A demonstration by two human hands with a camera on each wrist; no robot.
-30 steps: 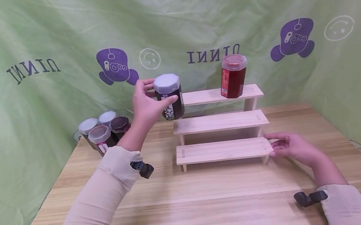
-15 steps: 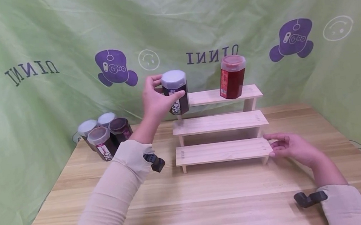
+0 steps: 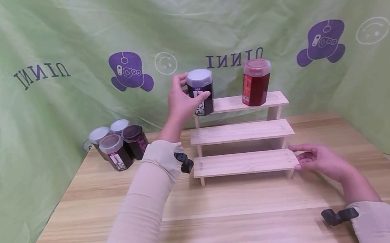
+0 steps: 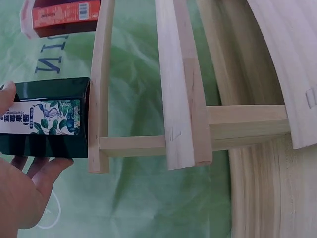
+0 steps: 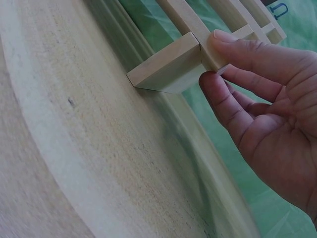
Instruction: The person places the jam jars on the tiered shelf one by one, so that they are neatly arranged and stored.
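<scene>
My left hand [image 3: 182, 103] grips a dark jar [image 3: 206, 86] with a white lid, thumb in front and fingers behind. The jar is upright at the left end of the top step of a three-step wooden stand [image 3: 240, 131]. In the left wrist view, the base of the labelled jar [image 4: 52, 119] meets the top board, or very nearly so. A red jar [image 3: 257, 84] with a clear lid stands toward that board's right end. Low on the right, my right hand [image 3: 323, 161] pinches the end of the bottom board between thumb and fingers, clearly seen in the right wrist view.
Several dark jars [image 3: 120, 158] with lids stand grouped on the left back part of the wooden table [image 3: 244, 217]. A green printed cloth [image 3: 182, 24] hangs behind the table and along both sides. Each sleeve carries a black wrist device [image 3: 184, 163].
My left hand has carried the dark jar rightward and slightly up, from left of the stand to the top step's left end. My right hand keeps its hold on the bottom board.
</scene>
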